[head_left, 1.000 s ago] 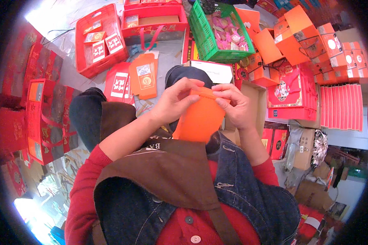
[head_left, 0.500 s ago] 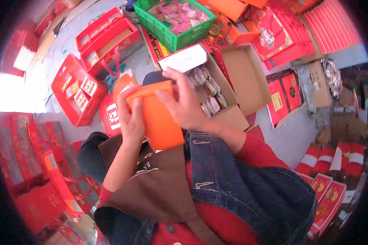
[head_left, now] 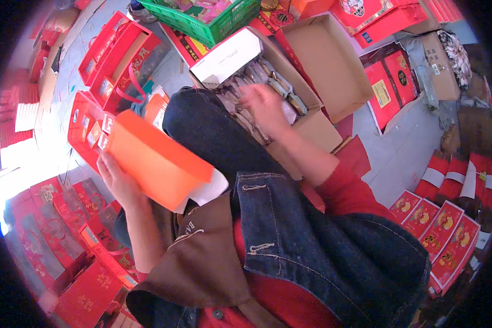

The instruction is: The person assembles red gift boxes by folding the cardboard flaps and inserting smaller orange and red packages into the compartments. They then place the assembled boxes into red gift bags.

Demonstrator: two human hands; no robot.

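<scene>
My left hand (head_left: 117,177) is closed on the left edge of an orange paper box (head_left: 156,156), held tilted above my lap. A white flap (head_left: 210,188) sticks out of the box's near end. My right hand (head_left: 265,109) is over an open cardboard carton (head_left: 311,128) that holds rows of small wrapped packets (head_left: 279,82). Its fingers are smeared by motion, so whether they hold a packet is unclear.
Beyond the carton stands a green plastic crate (head_left: 213,30) with pink packets. An open cardboard lid (head_left: 328,65) lies right of the carton. Red gift boxes (head_left: 115,60) stand at the far left, with more (head_left: 54,218) at the near left. Red printed cartons (head_left: 443,235) lie at the right.
My right hand has left the orange box and moved right to the packets. My left hand has carried the box left and tilted it. The whole view has shifted slightly.
</scene>
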